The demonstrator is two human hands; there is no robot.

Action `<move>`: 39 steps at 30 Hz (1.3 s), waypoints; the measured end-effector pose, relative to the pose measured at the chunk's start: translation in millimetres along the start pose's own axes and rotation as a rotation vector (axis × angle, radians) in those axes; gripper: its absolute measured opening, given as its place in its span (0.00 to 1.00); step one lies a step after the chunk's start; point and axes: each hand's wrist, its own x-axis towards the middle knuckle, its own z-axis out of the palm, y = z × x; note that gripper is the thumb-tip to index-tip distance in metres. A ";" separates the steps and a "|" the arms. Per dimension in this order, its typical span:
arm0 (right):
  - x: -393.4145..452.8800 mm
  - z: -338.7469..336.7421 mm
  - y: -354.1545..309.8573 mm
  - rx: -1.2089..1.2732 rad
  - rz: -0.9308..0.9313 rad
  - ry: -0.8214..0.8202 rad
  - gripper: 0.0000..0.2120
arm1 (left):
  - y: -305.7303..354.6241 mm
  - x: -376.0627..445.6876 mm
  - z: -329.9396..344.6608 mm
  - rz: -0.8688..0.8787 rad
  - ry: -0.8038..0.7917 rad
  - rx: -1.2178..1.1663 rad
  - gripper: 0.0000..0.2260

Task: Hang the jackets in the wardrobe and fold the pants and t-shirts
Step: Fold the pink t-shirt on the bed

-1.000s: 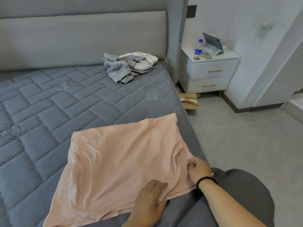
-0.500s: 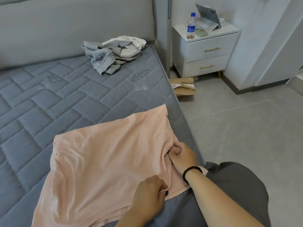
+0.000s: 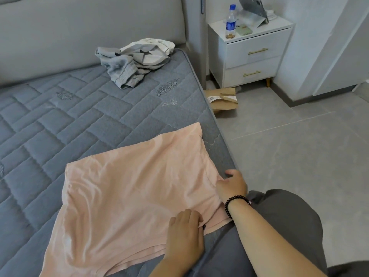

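L hand [image 3: 184, 234]: knuckles up, fingers curled, pinching | R hand [image 3: 232, 184]: fingers tucked, thumb out, wrist bent

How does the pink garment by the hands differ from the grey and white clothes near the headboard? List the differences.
The pink garment lies spread nearly flat; the grey and white clothes sit crumpled in a heap. The pink garment is one plain colour and lies at the near edge under the left hand and right hand; the heap mixes colours and lies untouched by the headboard. Both rest on the mattress.
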 end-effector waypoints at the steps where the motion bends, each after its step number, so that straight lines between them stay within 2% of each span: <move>1: -1.5 -4.9 0.4 -0.013 0.040 0.021 0.18 | -1.5 -0.1 0.3 0.020 0.002 -0.002 0.04; 3: -0.3 -11.9 4.8 -0.064 0.056 0.000 0.06 | -2.6 -0.3 0.4 0.049 0.015 -0.005 0.02; 5: -1.5 -12.2 6.5 -0.145 0.016 -0.048 0.13 | -2.7 -0.4 0.5 0.064 0.022 -0.011 0.01; 10: -4.2 -5.9 4.4 -0.187 -0.056 -0.051 0.07 | -9.8 -2.9 -5.3 0.102 -0.021 -0.109 0.04; 14: -2.5 -6.4 3.4 -0.177 -0.069 0.114 0.03 | -13.8 -6.9 -19.8 0.038 -0.077 -0.298 0.02; 17: -0.9 -2.7 4.7 -0.224 -0.088 0.110 0.03 | -16.2 -10.6 -32.4 -0.159 -0.005 -0.506 0.04; 20: -0.7 0.1 9.8 -0.277 -0.150 0.082 0.02 | -34.5 -15.1 -44.0 -0.436 0.296 -0.594 0.10; 22: -2.5 3.4 12.9 -0.323 -0.189 0.075 0.02 | -58.4 -23.2 -52.8 -0.556 0.446 -0.612 0.14; 25: -5.4 11.4 13.5 -0.397 -0.209 0.066 0.03 | -102.7 -40.8 -68.0 -0.752 0.584 -0.474 0.14; 28: -6.1 19.5 10.9 -0.421 -0.177 0.050 0.05 | -137.4 -54.7 -90.6 -1.094 0.656 -0.256 0.13; 29: -5.9 21.6 9.6 -0.433 -0.168 0.057 0.07 | -146.2 -57.5 -98.1 -1.151 0.669 -0.234 0.14; 31: -6.5 23.5 7.8 -0.482 -0.158 0.075 0.13 | -161.5 -64.1 -109.1 -1.170 0.681 -0.240 0.16; 34: -6.2 24.9 7.6 -0.502 -0.148 0.063 0.16 | -181.8 -67.8 -119.5 -1.167 0.672 -0.384 0.19; 37: -4.3 25.5 7.6 -0.518 -0.135 0.060 0.17 | -191.2 -64.1 -129.3 -1.205 0.614 -0.466 0.15; 39: -3.9 25.8 6.7 -0.519 -0.126 0.069 0.17 | -194.0 -64.6 -129.7 -1.240 0.606 -0.429 0.14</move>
